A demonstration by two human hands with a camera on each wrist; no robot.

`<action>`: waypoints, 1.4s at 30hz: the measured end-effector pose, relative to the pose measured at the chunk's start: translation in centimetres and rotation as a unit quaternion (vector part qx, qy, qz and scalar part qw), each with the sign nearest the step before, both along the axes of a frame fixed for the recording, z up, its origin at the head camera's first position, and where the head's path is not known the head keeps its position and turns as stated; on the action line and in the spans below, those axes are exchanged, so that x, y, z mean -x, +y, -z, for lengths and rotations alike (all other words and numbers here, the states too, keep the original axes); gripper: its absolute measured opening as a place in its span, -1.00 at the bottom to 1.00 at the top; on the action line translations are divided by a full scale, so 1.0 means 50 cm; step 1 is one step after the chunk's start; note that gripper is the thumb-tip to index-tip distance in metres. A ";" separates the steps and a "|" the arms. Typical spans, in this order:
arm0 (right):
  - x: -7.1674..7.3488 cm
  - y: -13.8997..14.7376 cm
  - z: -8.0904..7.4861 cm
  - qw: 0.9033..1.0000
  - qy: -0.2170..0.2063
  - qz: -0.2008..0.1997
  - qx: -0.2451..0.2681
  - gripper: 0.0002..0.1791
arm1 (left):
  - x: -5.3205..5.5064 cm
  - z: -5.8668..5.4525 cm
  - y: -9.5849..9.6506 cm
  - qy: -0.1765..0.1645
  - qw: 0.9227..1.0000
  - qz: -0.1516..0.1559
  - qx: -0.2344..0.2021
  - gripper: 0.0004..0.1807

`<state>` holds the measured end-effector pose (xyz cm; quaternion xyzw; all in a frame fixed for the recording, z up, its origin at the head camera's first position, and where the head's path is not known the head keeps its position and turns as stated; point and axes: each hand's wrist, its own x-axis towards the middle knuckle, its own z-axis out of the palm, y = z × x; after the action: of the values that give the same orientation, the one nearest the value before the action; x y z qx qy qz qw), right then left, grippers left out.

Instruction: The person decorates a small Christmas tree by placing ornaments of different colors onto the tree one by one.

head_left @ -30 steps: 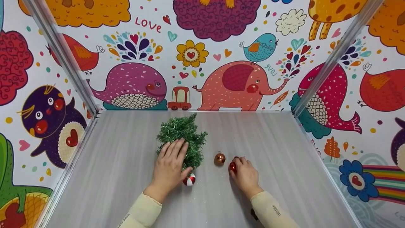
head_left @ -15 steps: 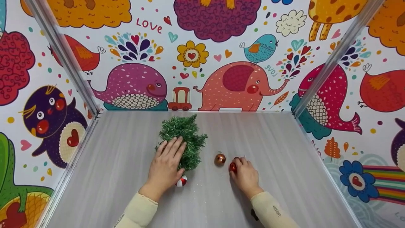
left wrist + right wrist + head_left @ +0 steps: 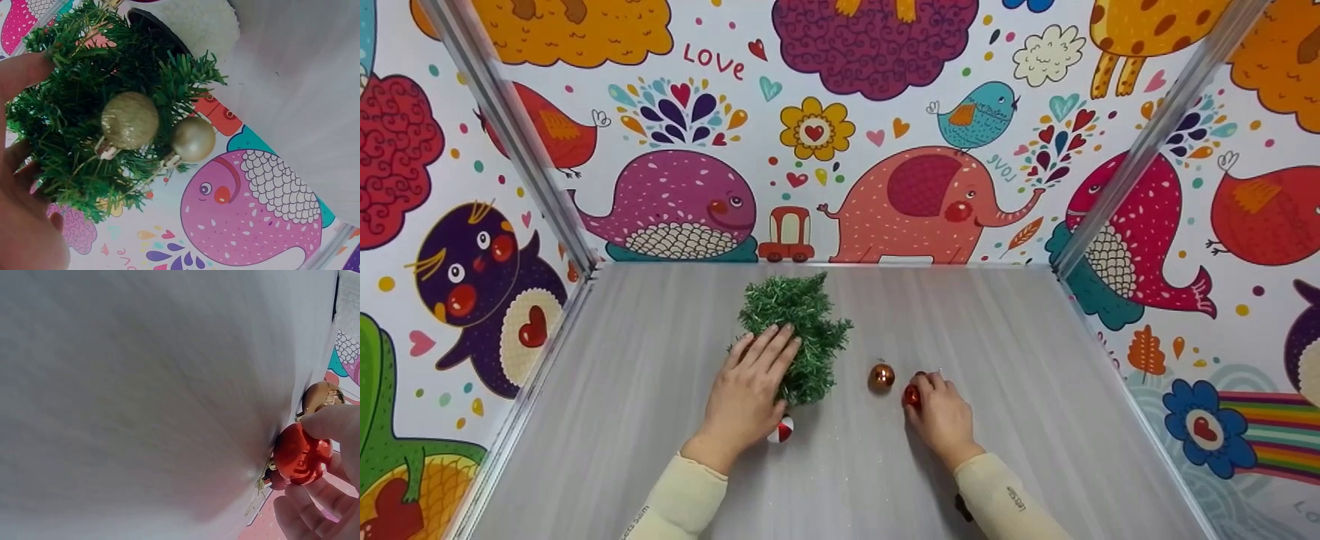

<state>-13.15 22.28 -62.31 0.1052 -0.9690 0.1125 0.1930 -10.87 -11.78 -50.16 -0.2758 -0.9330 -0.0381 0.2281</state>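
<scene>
A small green Christmas tree (image 3: 810,352) stands left of the table's middle. My left hand (image 3: 754,382) lies over its near left side, thumb and fingers spread about the foliage. Beside the thumb shows a red-and-white bauble (image 3: 782,430). In the left wrist view, a glittery gold bauble (image 3: 130,121) and a smooth gold bauble (image 3: 193,139) hang on the branches. To the right, my right hand (image 3: 945,416) holds a shiny red bauble (image 3: 302,453) between thumb and fingers, low at the table. A darker red bauble (image 3: 279,480) shows partly hidden behind it.
A copper-gold bauble (image 3: 881,378) lies on the grey table (image 3: 997,322) between the tree and my right hand. The tree's base, white on top with a dark underside (image 3: 160,31), shows in the left wrist view. Cartoon-printed walls (image 3: 810,75) and metal posts (image 3: 510,135) enclose the table.
My left hand has shifted slightly left along the tree, and the red-and-white bauble has moved left with it. The right hand has stayed in place with the red bauble.
</scene>
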 end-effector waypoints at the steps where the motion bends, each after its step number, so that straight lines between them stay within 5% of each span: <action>1: 0.000 0.000 0.000 1.000 -0.002 0.000 -0.001 -0.57 | 0.001 0.000 -0.002 0.000 1.000 0.002 -0.001 0.07; 15: 0.000 -0.002 -0.003 1.000 -0.006 0.000 0.000 -0.57 | 0.014 -0.003 -0.024 0.011 1.000 0.028 -0.008 -0.01; 29: 0.004 0.007 -0.002 1.000 0.019 -0.023 0.004 -0.59 | 0.004 -0.003 -0.020 0.011 1.000 0.019 -0.016 -0.07; 42: -0.011 0.015 -0.089 0.997 -0.007 -0.040 0.070 -0.59 | 0.004 -0.005 -0.015 0.001 0.999 0.019 -0.032 -0.05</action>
<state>-12.59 23.02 -57.88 0.1297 -0.9549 0.1889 0.1888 -11.05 -12.53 -49.91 -0.2856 -0.9258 -0.0721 0.2370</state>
